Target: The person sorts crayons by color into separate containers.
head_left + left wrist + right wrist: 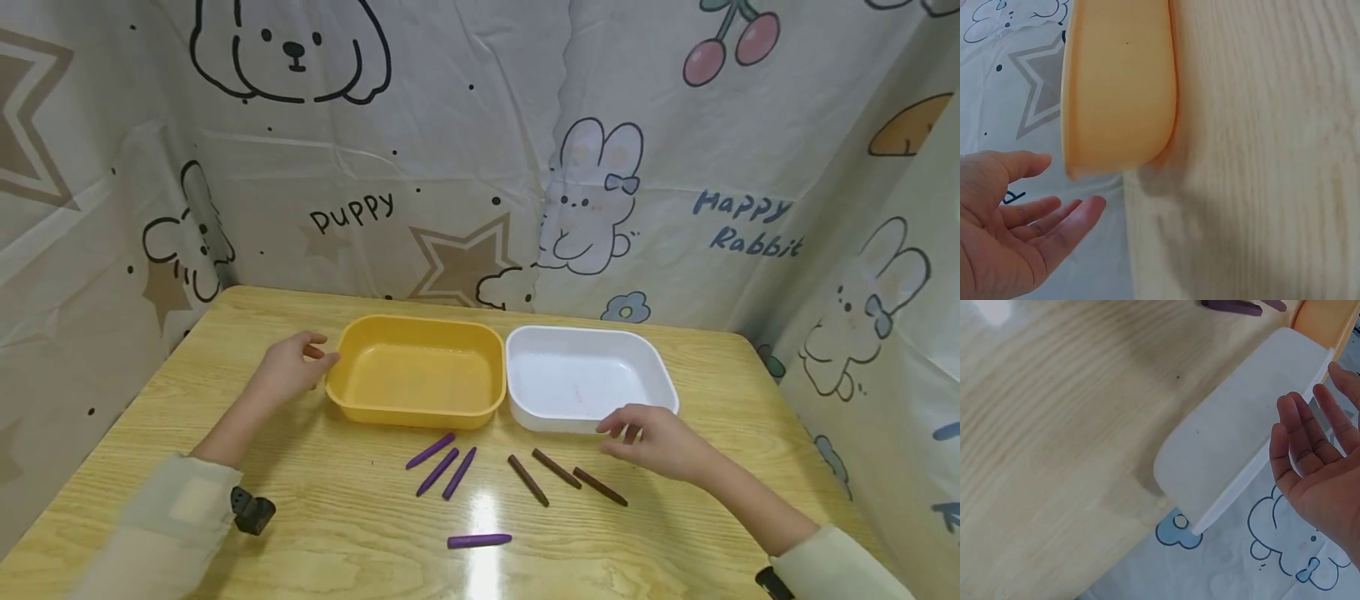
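Sitting side by side between the two hands, the yellow plastic basin (416, 418) is just right of the left hand (288, 371), and the white plastic basin (555, 423) is just left of the right hand (656, 439). The left hand holds nothing: its thumb and fingers are parted, a little short of the yellow basin's end wall. The right hand is empty too, its fingers loosely extended by the near right corner of the white basin; whether they touch its rim I cannot tell. For steady handling of the basins, light, even pressure from both ends should serve best, since a hard push on one could shove it against the other. Between the hands and nearer the person, three purple crayons (437, 472) fan out before the yellow basin, and three brown crayons (528, 481) lie closer to the right hand. A fourth purple crayon (479, 542) lies apart, nearest the person; wrists are best kept clear, as crayons may roll. Beneath is the wood-grain table (337, 525); beyond both hands hangs a printed cloth (450, 150)
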`<state>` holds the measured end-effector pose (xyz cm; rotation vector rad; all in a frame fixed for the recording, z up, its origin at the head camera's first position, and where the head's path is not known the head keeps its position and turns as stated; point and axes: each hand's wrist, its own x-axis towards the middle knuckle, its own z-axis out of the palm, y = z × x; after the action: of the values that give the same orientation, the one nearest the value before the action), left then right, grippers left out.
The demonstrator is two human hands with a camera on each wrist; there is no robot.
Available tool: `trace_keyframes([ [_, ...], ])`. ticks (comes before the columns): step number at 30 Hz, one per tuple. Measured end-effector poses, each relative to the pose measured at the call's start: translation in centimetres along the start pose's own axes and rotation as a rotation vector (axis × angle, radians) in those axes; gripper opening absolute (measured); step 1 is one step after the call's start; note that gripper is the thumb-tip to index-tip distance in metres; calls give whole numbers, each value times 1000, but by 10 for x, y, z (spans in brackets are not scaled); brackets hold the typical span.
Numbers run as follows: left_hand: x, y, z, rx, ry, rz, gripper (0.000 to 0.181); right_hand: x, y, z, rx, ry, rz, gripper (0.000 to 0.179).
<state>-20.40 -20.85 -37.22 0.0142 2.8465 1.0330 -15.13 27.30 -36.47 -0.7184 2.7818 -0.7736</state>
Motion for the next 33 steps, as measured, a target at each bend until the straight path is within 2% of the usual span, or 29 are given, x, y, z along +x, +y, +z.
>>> trace_keyframes([
  [11, 3, -9, 13, -144, -6, 15, 51, -2, 11, 28, 50, -74, -52, 22],
  [15, 3, -8, 15, -155, 1, 17, 47, -3, 15, 37, 48, -80, -65, 23],
  [26, 3, -8, 16, -158, 12, 22, 45, -4, 17, 50, 22, -105, 0, 19],
  [33, 2, -8, 16, -157, 14, 15, 45, -4, 18, 54, -15, -89, 0, 18],
])
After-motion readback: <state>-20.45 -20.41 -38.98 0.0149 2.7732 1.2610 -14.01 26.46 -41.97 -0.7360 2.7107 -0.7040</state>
